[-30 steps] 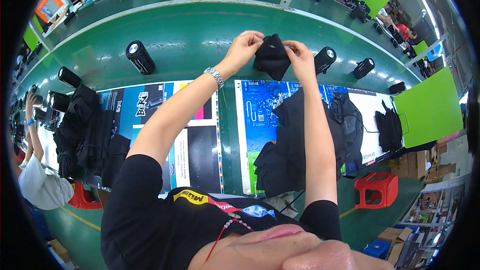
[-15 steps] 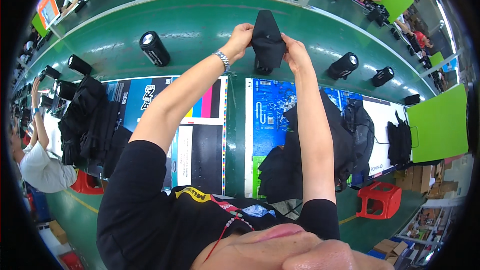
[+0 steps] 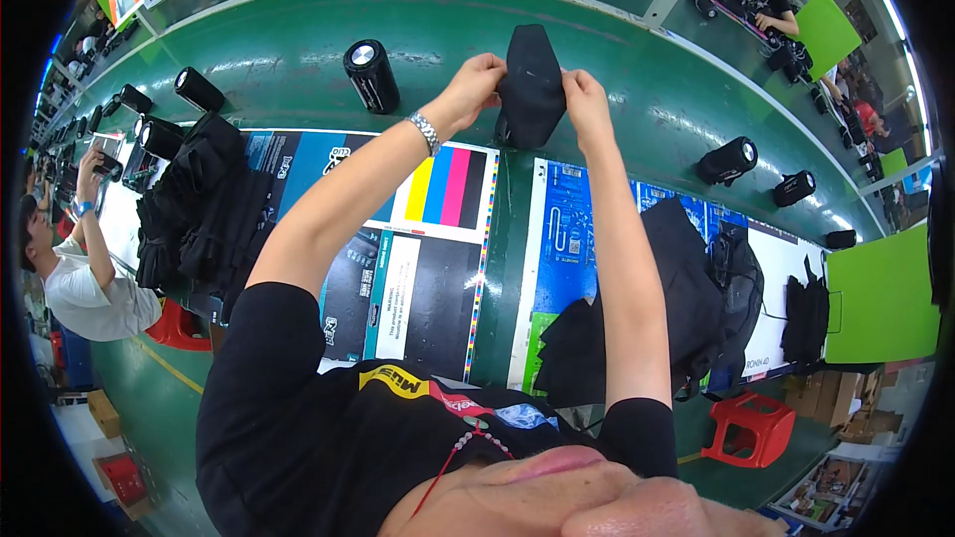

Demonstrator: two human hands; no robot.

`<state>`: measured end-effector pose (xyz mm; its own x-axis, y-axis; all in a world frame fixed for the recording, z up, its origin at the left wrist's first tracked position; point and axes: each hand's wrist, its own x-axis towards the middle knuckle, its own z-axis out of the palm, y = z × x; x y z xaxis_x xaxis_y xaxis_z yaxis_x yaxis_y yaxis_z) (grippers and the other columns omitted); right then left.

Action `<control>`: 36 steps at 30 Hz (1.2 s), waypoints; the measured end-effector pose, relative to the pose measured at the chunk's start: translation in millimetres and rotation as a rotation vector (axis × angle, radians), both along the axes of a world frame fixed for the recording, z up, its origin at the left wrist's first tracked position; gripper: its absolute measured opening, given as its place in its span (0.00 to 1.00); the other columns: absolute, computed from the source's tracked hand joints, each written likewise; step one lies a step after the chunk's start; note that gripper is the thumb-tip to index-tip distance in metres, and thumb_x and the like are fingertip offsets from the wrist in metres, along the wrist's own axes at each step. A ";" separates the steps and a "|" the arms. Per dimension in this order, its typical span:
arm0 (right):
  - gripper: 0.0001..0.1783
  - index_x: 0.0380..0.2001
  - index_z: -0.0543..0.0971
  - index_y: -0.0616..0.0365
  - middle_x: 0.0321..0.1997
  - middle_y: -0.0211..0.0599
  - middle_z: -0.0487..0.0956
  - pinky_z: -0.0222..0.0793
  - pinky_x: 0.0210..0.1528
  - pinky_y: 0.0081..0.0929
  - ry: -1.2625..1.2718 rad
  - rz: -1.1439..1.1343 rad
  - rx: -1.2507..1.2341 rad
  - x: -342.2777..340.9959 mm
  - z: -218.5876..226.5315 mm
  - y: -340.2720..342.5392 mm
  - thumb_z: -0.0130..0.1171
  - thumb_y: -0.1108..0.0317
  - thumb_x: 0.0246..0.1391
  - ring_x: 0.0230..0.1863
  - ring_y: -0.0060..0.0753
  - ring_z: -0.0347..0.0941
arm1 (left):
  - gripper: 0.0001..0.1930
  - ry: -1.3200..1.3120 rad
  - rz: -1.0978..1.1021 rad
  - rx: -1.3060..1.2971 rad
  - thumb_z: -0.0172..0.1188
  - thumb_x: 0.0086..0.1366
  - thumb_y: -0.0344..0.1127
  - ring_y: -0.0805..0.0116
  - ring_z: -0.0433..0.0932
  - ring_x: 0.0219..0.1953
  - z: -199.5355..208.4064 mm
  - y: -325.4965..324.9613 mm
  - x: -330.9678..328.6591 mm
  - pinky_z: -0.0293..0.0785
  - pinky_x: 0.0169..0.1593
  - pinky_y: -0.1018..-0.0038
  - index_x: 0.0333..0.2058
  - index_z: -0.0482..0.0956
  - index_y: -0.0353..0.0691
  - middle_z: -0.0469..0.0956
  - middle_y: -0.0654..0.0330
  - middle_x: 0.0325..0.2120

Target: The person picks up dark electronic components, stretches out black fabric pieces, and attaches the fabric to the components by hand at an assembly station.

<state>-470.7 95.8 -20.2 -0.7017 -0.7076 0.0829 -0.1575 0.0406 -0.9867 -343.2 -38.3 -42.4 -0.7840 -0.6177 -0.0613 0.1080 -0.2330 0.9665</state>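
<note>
Over the green bench, both of my hands hold a black cloth pouch (image 3: 533, 89) by its sides. My left hand (image 3: 472, 91) pinches the left edge, fingers closed, a metal watch band on that wrist. On the opposite edge, my right hand (image 3: 587, 104) grips the cloth between thumb and fingers. A dark shape shows under the pouch's lower end; most of it is covered, so I cannot tell how far the cloth encloses it. To the left stands a black cylindrical speaker (image 3: 372, 80) with a silver disc on its top.
More black speakers (image 3: 727, 161) lie along the green bench (image 3: 637, 89). Heaps of black cloth pouches (image 3: 194, 209) sit left and right on printed sheets (image 3: 403, 268). A co-worker (image 3: 95, 283) is at the left. A red stool (image 3: 748, 430) and a green panel (image 3: 881, 288) are at the right.
The bench and its items have shifted rightward in the picture as the view turned. The pouch's top looks broader and less pointed. Both hands keep their hold on it.
</note>
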 end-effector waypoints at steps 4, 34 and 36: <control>0.16 0.29 0.78 0.64 0.23 0.33 0.76 0.64 0.28 0.23 -0.107 -0.022 -0.155 -6.2 -22.9 8.2 0.52 0.61 0.58 0.22 0.24 0.69 | 0.06 -0.021 -0.033 -0.111 0.48 0.67 0.34 0.78 0.70 0.26 6.0 19.9 2.4 0.68 0.30 0.78 0.38 0.72 0.41 0.73 0.66 0.27; 0.12 0.25 0.78 0.68 0.23 0.39 0.77 0.75 0.23 0.27 -0.021 -0.142 0.240 -8.5 -38.3 22.0 0.53 0.68 0.53 0.23 0.29 0.75 | 0.19 -0.195 -0.031 -0.331 0.55 0.63 0.46 0.58 0.78 0.37 -126.2 -30.2 -85.8 0.72 0.40 0.68 0.41 0.78 0.35 0.79 0.52 0.29; 0.13 0.26 0.77 0.69 0.24 0.41 0.77 0.77 0.24 0.27 0.067 -0.015 0.297 13.3 -18.4 -16.0 0.54 0.67 0.53 0.23 0.30 0.76 | 0.19 -0.027 0.180 -0.954 0.54 0.63 0.46 0.57 0.70 0.55 -150.9 -97.6 -67.5 0.63 0.57 0.63 0.44 0.77 0.36 0.78 0.53 0.43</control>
<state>-457.4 79.8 -38.7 -0.7120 -0.6976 -0.0799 -0.2189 0.3286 -0.9187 -410.8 -135.8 -193.3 -0.6788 -0.5274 0.5109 0.0408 0.6676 0.7434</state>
